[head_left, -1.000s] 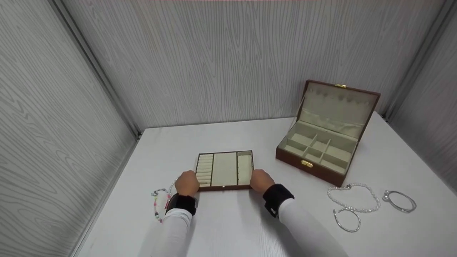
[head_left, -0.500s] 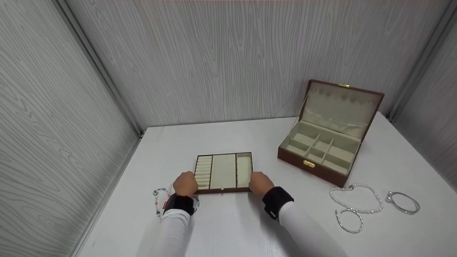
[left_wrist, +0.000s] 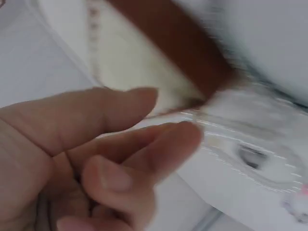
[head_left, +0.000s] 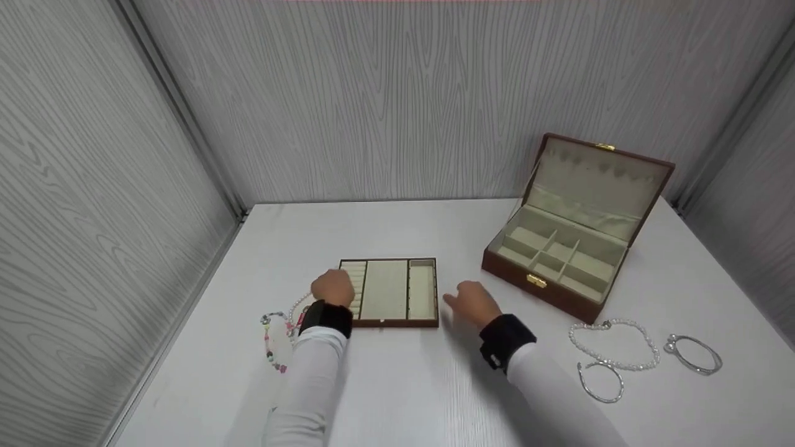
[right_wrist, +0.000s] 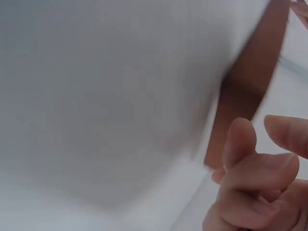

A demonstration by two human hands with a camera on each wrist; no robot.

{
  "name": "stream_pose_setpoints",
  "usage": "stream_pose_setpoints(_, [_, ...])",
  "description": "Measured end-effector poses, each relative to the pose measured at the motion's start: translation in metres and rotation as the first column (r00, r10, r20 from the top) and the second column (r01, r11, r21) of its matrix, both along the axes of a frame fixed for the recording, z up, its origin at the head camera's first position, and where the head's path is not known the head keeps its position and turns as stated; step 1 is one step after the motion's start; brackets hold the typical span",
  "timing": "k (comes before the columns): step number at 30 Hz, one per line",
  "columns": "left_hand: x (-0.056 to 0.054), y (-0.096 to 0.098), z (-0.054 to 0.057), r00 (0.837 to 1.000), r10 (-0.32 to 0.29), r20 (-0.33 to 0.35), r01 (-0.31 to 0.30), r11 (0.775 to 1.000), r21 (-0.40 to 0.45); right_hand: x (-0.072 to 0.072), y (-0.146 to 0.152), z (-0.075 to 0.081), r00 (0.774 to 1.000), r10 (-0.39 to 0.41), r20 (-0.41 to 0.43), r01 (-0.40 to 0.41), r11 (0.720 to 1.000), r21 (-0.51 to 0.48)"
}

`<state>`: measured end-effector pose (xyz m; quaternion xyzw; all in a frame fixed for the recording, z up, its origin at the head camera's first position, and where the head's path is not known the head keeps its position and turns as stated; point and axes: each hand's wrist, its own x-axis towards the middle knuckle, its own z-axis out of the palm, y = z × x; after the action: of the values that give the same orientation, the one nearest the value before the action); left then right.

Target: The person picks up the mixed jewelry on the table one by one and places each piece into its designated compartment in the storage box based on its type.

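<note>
A jewelry tray (head_left: 397, 323) lies flat on the white table, with ring rolls at its left, a plain middle panel and a narrow right compartment. My left hand (head_left: 333, 287) is over the tray's left edge, hiding part of the ring rolls. In the left wrist view its thumb (left_wrist: 130, 103) and fingers are loosely bent and parted beside the blurred tray corner (left_wrist: 178, 43). My right hand (head_left: 475, 304) is just off the tray's right side. Its thumb and fingers (right_wrist: 240, 139) are parted with nothing between them, near the tray's brown side (right_wrist: 245, 91).
An open brown jewelry box (head_left: 534, 298) with a divided cream interior stands at the right back. Before it lie a pearl necklace (head_left: 652, 354), a silver bracelet (head_left: 602, 398) and a silver bangle (head_left: 702, 370). A colorful beaded strand (head_left: 269, 347) and a pearl strand (head_left: 297, 302) lie left.
Both hands have let go of the tray's sides. The right hand has moved away to the right; the left has shifted forward over the tray's left edge. The jewelry box stays put.
</note>
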<state>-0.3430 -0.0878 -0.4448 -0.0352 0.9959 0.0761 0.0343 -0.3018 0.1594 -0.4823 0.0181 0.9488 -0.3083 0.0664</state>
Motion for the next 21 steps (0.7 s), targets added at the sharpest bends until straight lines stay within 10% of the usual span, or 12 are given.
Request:
stream_pose_setpoints(7, [-0.016,0.091,0.013,0.966,-0.224,-0.13,0.249,0.942,0.224,0.004,0.1,0.031,0.975,-0.143,-0.171,0.148,0.989,0.015])
stream_pose_setpoints(13, [-0.011,0.155,-0.009,0.867,-0.483,-0.121,0.497,0.849,0.177,0.024,0.167,0.029,0.905,-0.341,-0.255,0.367,0.928,0.061])
stream_pose_setpoints(16, [-0.007,0.179,-0.02,0.838,-0.532,-0.119,0.544,0.832,0.114,0.033,0.186,0.021,0.872,-0.441,-0.211,0.463,0.884,0.067])
stream_pose_setpoints(21, [-0.001,0.202,-0.03,0.834,-0.542,-0.103,0.548,0.835,0.048,0.038,0.198,0.011,0.859,-0.503,-0.096,0.508,0.86,0.037])
